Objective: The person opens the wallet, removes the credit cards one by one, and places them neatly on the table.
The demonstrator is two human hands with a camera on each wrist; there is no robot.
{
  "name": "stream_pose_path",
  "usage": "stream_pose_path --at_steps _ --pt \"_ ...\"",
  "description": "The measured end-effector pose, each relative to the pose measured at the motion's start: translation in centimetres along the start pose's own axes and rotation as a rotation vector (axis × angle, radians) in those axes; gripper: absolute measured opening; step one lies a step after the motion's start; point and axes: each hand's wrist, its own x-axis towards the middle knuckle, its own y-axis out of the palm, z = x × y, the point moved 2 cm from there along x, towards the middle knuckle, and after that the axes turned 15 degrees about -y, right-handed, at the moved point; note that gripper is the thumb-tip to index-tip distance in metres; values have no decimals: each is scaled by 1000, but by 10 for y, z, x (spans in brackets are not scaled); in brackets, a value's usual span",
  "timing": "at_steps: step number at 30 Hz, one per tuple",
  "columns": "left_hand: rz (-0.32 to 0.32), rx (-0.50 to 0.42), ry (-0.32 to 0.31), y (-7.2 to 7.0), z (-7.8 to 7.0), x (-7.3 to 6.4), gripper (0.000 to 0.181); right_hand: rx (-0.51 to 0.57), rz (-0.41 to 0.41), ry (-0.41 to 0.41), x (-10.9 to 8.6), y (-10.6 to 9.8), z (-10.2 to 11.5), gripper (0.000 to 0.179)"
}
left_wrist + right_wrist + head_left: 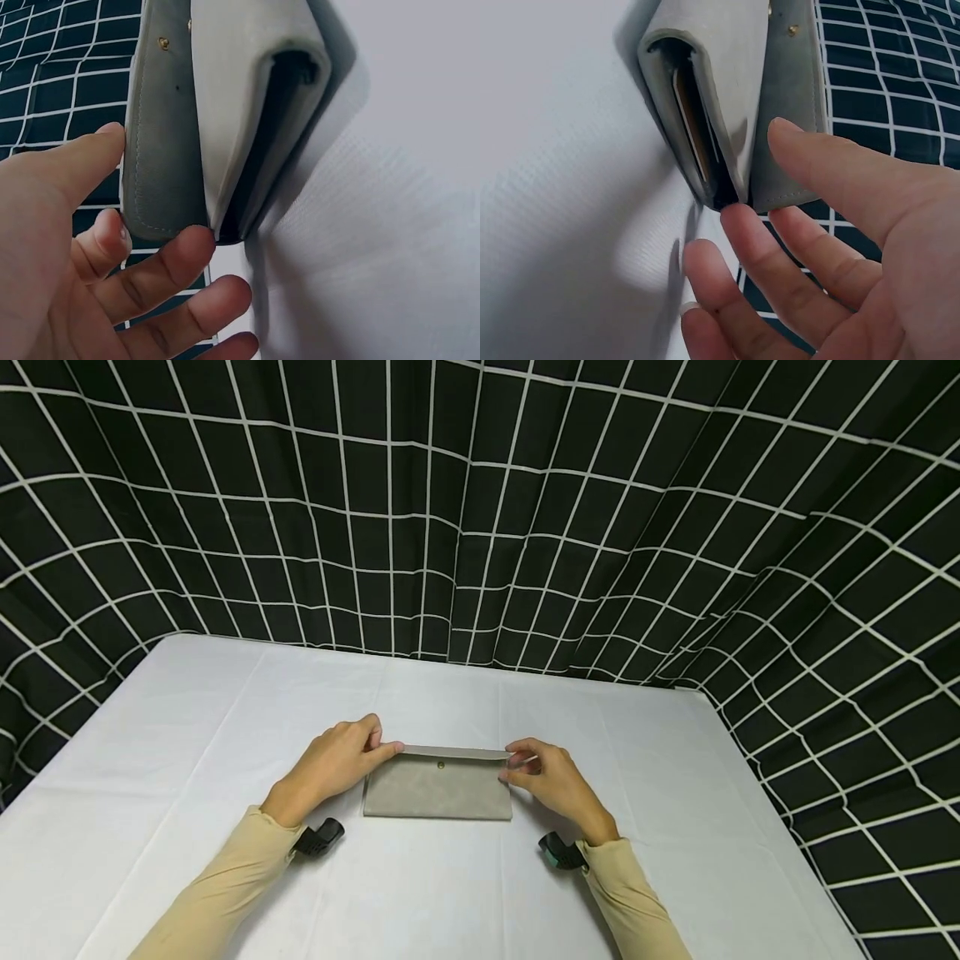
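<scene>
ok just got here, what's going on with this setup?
A person's left hand and right hand have the two ends of a grey wallet's flap at a white-covered table. Right now the flap is raised and unfastened, with a small brass-coloured stud showing on the front below it.

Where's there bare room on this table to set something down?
Bare white cloth lies left of the left hand, right of the right hand, and between the gray wallet and the checked curtain. It's crowded mid-table, where both hands are at the wallet.
</scene>
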Motion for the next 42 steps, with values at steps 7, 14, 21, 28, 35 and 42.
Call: stream_pose_path --at_steps 7,14,21,28,35,42 --pt "-38 -26 23 -2 2 3 34 40 22 9 1 2 -2 43" --pt "-55 -70 32 -5 6 5 18 54 16 18 0 1 -2 49" --pt "-36 -89 32 -5 10 8 9 75 6 27 -1 -3 2 45" --pt "44 -76 32 -6 14 9 14 73 10 21 -1 -4 3 42" --pt "106 -104 47 -11 18 10 19 89 27 -15 -1 -9 5 37" --pt "233 -129 109 -11 21 10 37 129 42 -61 -3 -16 8 24"
